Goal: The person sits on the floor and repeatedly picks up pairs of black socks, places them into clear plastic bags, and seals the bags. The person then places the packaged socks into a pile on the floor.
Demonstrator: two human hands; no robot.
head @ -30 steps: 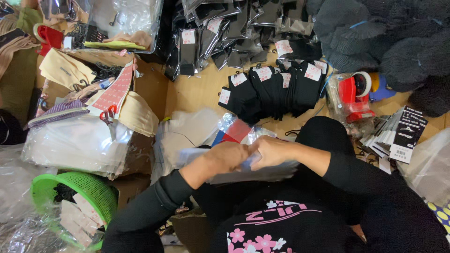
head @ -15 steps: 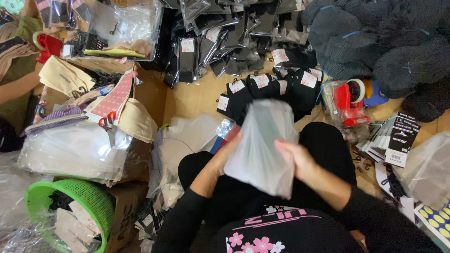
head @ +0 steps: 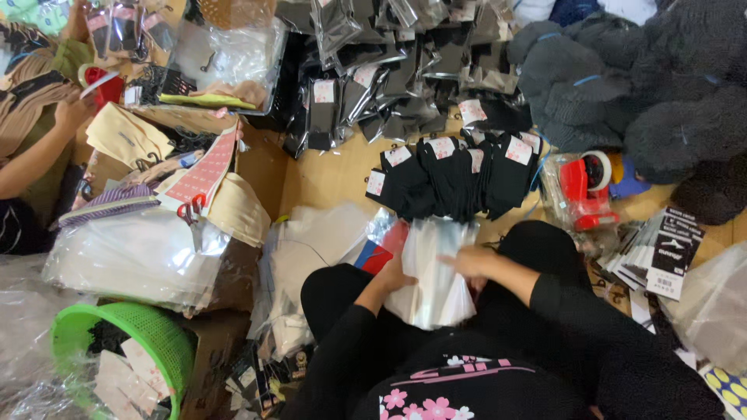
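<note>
- The clear plastic bag lay over the person's lap, likely light, limp and slippery; its edges looked best to hold.
- The left hand pinched its left edge.
- The right hand pressed on top, fingers closed.
- Black socks lay just beyond.

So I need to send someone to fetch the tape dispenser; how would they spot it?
Start at the fan of black socks on the wooden floor ahead of the seated person. Just right of them, below the dark fuzzy pile, sits the tape dispenser. It is the only bright red thing there, carrying a pale roll of tape.
</note>
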